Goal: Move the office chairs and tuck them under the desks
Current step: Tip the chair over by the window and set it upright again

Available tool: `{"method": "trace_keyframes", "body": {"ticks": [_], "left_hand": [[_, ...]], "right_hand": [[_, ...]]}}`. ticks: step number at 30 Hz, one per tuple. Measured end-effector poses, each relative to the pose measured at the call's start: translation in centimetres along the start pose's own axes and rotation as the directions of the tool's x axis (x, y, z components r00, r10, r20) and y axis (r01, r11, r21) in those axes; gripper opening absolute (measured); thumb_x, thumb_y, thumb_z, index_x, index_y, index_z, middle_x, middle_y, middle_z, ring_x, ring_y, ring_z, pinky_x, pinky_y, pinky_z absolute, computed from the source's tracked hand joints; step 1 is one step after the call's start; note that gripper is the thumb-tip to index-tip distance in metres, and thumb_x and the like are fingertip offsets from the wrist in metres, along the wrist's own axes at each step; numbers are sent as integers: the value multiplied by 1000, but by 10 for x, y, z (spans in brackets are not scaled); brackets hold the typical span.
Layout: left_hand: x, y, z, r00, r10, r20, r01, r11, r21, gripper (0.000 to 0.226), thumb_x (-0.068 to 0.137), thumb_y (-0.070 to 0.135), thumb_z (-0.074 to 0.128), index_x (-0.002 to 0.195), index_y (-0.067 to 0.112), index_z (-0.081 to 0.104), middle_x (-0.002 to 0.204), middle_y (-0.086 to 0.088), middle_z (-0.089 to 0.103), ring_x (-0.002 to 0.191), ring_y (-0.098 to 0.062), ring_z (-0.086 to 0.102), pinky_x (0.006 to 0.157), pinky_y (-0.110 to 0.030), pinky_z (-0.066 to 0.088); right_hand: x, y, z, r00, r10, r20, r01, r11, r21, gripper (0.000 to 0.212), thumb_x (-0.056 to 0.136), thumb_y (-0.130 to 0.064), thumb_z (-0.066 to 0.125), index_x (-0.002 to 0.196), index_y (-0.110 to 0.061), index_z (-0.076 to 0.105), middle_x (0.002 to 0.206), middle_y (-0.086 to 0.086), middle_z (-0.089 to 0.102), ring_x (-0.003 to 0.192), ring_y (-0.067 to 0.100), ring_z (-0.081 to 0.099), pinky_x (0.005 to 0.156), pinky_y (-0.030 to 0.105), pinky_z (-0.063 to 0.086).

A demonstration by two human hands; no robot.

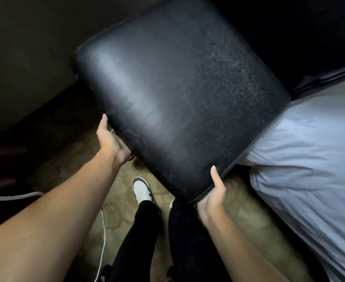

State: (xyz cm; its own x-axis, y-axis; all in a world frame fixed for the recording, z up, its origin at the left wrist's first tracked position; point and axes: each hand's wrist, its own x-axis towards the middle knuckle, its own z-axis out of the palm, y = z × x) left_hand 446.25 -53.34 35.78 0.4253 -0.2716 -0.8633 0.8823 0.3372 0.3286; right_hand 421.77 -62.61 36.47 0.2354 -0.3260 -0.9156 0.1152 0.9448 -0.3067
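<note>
A black leather office chair [177, 94] fills the middle of the head view; I see its broad padded panel from above, worn and speckled on its right half. My left hand [112, 143] grips the panel's lower left edge, thumb on top and fingers hidden underneath. At the panel's near corner my right hand [214, 192] holds on the same way. The chair's base and wheels are hidden beneath the panel. No desk is clearly visible; the upper left is dark.
A bed with a pale blue-white duvet [310, 159] lies close on the right, touching the chair's right edge. A white cable [103, 237] runs over the patterned carpet [82, 159] at lower left. My legs and one white shoe [142, 190] stand below the chair.
</note>
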Motion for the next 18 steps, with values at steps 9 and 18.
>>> {"method": "trace_keyframes", "body": {"ticks": [9,18], "left_hand": [[42,-12,-98,998,-57,6,57,998,-26,76,91,68,26,132,13,59,131,-14,63,122,-34,58,112,-52,33],[54,7,-118,997,-80,-21,79,997,-15,75,93,62,24,132,9,58,128,-15,65,120,-34,58,109,-52,37]], "right_hand": [[19,77,-15,998,-1,-67,3,1000,29,55,89,-54,54,126,-13,61,122,7,67,109,24,66,75,34,59],[32,118,-11,996,-60,-59,60,998,3,53,88,-56,54,120,-15,68,123,7,67,113,27,64,91,42,53]]}}
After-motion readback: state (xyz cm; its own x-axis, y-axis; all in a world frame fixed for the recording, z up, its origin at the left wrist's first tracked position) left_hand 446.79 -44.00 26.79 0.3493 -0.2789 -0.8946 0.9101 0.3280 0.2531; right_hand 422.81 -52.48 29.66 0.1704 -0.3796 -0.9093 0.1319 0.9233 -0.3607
